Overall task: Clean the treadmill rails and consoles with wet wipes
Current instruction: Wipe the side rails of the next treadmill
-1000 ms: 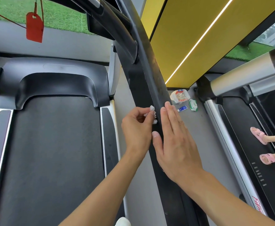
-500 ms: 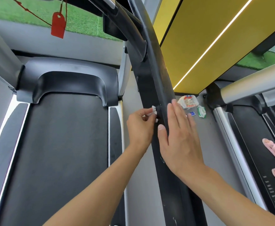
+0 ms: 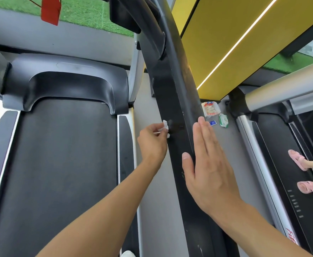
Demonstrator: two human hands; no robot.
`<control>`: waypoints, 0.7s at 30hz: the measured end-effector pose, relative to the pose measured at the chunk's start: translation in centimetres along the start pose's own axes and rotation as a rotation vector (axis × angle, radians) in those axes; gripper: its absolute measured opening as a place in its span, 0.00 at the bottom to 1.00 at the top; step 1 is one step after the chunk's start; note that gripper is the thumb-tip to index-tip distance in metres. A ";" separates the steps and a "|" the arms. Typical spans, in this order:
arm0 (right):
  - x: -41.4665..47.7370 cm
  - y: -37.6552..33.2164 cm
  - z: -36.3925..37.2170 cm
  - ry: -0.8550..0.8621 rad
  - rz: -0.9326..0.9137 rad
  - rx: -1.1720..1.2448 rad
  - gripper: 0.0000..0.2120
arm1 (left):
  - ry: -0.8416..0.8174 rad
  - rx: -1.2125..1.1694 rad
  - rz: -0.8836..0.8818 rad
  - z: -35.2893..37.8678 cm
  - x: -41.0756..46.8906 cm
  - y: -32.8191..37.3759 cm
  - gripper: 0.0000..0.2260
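Small crumpled wipe (image 3: pixel 165 125) pinched in left hand (image 3: pixel 152 143), pressed against left face of black treadmill rail (image 3: pixel 172 101). Right hand (image 3: pixel 207 164) laid flat on rail's right edge, fingers straight, hands apart. Advised: rail steadied, wipe drawn along it with firm, even pressure.

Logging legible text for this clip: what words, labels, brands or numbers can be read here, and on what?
Right treadmill's side rail: red lettering starting "F", the rest cut off by the frame edge.
White packet: red print, too blurred to read.
Green pack: label too small to read.
Blue sachet: too small to read.
Red tag: no text visible.
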State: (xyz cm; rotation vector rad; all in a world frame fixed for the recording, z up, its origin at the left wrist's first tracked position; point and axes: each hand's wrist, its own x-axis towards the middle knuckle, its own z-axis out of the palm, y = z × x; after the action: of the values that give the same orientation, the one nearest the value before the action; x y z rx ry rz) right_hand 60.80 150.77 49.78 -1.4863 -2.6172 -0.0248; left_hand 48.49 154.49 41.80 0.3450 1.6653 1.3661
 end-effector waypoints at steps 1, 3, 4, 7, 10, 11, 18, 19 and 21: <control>0.0 0.0 0.0 0.004 0.003 0.001 0.30 | -0.021 -0.013 0.029 -0.1 -0.6 0.1 0.09; 0.0 -0.1 0.0 0.011 0.006 0.007 0.30 | -0.049 -0.074 0.121 -0.2 -2.0 0.9 0.07; -0.1 -0.1 0.0 0.013 0.006 0.006 0.30 | -0.054 -0.114 0.176 -0.1 -2.4 1.6 0.07; -0.1 -0.1 0.0 0.018 0.004 0.000 0.30 | -0.039 -0.165 0.310 0.3 -2.5 3.6 0.07; -0.1 -0.2 0.0 0.015 0.011 0.002 0.30 | -0.063 -0.150 0.385 0.1 -2.9 3.9 0.08; -0.1 -0.2 -0.1 0.014 0.010 0.007 0.30 | -0.080 -0.144 0.416 -0.1 -3.2 3.6 0.10; -0.1 -0.2 -0.1 0.021 0.011 0.006 0.30 | -0.137 -0.072 0.505 -1.0 -4.9 2.7 0.12; -0.1 -0.2 -0.1 0.020 0.009 0.007 0.29 | -0.127 -0.060 0.489 -0.8 -4.3 3.0 0.11; -0.1 -0.2 -0.2 0.014 0.009 0.009 0.30 | -0.082 -0.037 0.441 -0.4 -3.1 3.9 0.09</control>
State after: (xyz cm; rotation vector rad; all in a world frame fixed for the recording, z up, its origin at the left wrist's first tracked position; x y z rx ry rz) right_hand 60.68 150.56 49.94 -1.4888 -2.5963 -0.0222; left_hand 48.53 153.40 46.66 0.7716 1.5487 1.6741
